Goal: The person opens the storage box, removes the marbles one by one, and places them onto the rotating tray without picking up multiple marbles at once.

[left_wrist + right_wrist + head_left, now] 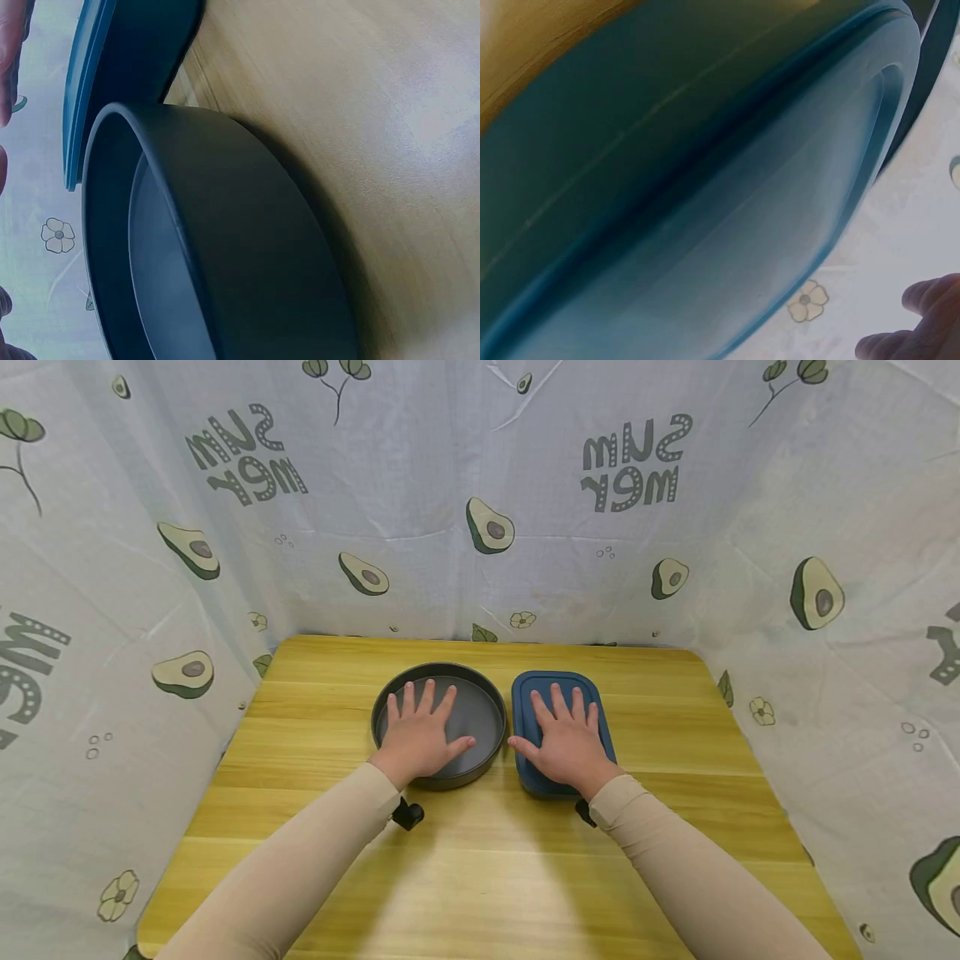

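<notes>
Both hands free, palms down, fingers spread, nothing gripped. Left hand (415, 739) is over the round dark-grey straight-walled pan (476, 718), right hand (570, 750) over the blue rectangular box with rounded corners (531, 774) and its recessed blue lid (742, 262). Wrist views show fingers above rim and lid with air between, so I read it as hovering, no contact. Pan and box sit side by side mid-tabletop (667, 718), wood-grain finish, pan on the left, only a narrow gap between. That gap is risk one: a sideways push on either could knock it into its neighbour, and fingers going down between them would have little room. Risk two: pan wall looks smooth, no handle in view; a one-sided pinch on the rim could let it tilt or twist out. Risk three: lid. Can't tell if it's clipped or just laid on; if loose, lifting by the lid edge could part it from the box and drop the body. Contents unknown too, so weight is a guess. Risk four: the black fitting under the left wrist (409, 814) (right one's half hidden) hangs low near the pan's near side; a wrist dropped too far could catch the rim and shove the pan.
</notes>
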A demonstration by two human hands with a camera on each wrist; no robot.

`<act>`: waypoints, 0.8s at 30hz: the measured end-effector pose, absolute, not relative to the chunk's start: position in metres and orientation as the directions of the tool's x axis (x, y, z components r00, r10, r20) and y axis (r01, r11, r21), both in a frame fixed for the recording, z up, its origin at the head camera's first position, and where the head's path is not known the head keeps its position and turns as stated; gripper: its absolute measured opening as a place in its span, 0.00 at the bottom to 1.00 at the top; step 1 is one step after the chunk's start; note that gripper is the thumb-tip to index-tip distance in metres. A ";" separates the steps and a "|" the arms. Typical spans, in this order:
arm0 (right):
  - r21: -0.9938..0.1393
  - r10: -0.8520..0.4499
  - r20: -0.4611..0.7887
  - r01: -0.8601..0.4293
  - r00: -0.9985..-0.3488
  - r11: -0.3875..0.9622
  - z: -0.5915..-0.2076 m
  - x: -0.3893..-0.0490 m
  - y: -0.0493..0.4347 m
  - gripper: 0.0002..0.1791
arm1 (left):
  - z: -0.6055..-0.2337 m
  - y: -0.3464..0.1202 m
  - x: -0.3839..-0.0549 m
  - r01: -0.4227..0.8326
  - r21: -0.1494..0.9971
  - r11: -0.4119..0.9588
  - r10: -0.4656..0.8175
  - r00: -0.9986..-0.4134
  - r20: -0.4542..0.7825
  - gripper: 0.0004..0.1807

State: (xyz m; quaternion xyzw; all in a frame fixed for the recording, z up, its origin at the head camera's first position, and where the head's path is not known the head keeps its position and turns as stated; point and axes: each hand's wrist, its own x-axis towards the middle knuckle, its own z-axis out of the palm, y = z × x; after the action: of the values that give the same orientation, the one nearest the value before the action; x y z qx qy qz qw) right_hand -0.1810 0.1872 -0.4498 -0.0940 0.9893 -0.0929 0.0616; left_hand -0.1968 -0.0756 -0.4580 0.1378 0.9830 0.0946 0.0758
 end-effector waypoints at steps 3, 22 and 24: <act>-0.199 -0.195 -0.103 -0.172 -0.975 0.965 -0.451 -0.180 0.189 0.53 | -0.458 -0.074 -0.197 0.260 0.205 0.944 0.288 -0.950 -0.122 0.52; -0.237 -0.172 -0.103 -0.144 -0.980 0.961 -0.455 -0.178 0.201 0.53 | -0.468 -0.103 -0.196 0.174 0.315 0.933 0.223 -0.967 -0.125 0.52; -0.238 -0.172 -0.096 -0.145 -0.980 0.960 -0.456 -0.178 0.203 0.53 | -0.470 -0.111 -0.197 0.150 0.336 0.930 0.201 -0.972 -0.122 0.52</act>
State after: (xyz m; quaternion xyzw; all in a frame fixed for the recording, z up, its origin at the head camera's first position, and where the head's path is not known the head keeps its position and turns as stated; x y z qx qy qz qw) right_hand -0.1784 0.2030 -0.4557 -0.0800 0.9883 -0.1159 0.0582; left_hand -0.1972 -0.1109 -0.4704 0.0896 0.9792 0.1646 0.0771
